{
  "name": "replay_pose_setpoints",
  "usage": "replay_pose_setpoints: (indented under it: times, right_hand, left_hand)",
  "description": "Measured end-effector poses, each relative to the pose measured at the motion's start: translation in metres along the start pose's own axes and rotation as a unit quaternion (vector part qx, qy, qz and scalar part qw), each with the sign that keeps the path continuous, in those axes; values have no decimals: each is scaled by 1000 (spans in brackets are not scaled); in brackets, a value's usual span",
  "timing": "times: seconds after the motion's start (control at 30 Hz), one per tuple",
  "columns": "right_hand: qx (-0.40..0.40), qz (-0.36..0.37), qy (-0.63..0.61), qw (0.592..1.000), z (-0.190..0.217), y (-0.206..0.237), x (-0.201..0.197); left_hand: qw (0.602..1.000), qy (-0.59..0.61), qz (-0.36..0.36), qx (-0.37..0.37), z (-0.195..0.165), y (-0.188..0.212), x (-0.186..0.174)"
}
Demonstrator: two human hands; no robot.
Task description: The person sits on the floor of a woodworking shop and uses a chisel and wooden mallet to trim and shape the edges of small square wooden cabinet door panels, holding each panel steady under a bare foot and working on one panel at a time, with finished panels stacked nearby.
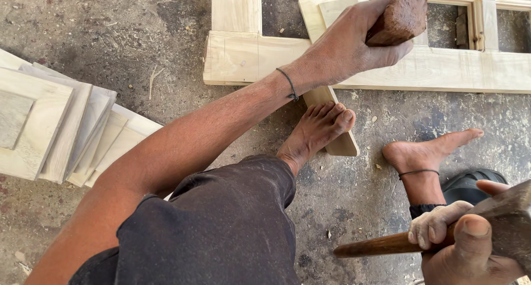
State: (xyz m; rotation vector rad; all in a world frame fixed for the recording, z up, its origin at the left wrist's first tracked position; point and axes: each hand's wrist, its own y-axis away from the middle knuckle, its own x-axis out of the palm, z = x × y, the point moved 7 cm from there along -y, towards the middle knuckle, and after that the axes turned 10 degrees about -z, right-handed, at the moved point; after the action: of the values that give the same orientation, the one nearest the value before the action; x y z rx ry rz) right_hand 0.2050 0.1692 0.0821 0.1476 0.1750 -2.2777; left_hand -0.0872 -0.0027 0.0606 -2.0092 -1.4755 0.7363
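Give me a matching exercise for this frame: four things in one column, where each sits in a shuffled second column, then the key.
Things
1. brown wooden block
2. dark wooden handle
3. pale plank
4. stack of boards

Places
A. on the floor at the left edge of the view
B. gripped in the left hand, above the pale wooden frame
C. pinned under the left foot
D. held in the right hand, at lower right

Pairs: 1-B, 2-D, 3-C, 4-A

Left grip (354, 42) outstretched, right grip (464, 246) clenched.
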Motion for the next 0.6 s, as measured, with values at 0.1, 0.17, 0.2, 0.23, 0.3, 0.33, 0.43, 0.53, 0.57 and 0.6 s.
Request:
replay_pose_setpoints:
  times: [0.1, 0.17, 0.2, 0.23, 0.3, 0.33, 0.43, 0.53, 0.57, 0.6]
  right_hand:
    - [-10, 16, -2, 1000, 0, 1, 5]
    - [-31, 21, 14, 999, 5, 2, 11]
    - [-41, 24, 21, 999, 8, 3, 14]
    - [-38, 26, 5, 999, 11, 4, 17]
    - [-33, 30, -27, 999, 16, 6, 24]
    - [-36, 23, -22, 999, 19, 6, 27]
    - [-25, 5, 35, 999, 21, 6, 34]
    - [3, -5, 127, 992, 15, 0, 37]
    - [0, -3, 123, 992, 15, -3, 37]
    - [-1, 1, 121, 993, 14, -7, 36]
  left_hand:
    - [1000, -2, 5, -12, 2, 0, -1]
    - [1000, 0, 5, -19, 4, 1, -2]
    - [1000, 2, 3, -16, 4, 1, -2]
    - [1000, 5, 1, -13, 5, 1, -2]
    - [1000, 8, 3, -12, 5, 2, -1]
    - [1000, 9, 6, -16, 6, 2, 1]
    - [999, 26, 19, 0, 2, 3, 6]
    - [999, 39, 26, 19, -4, 5, 7]
    - [999, 39, 26, 24, -6, 5, 6]
    - [999, 38, 24, 15, -5, 5, 5]
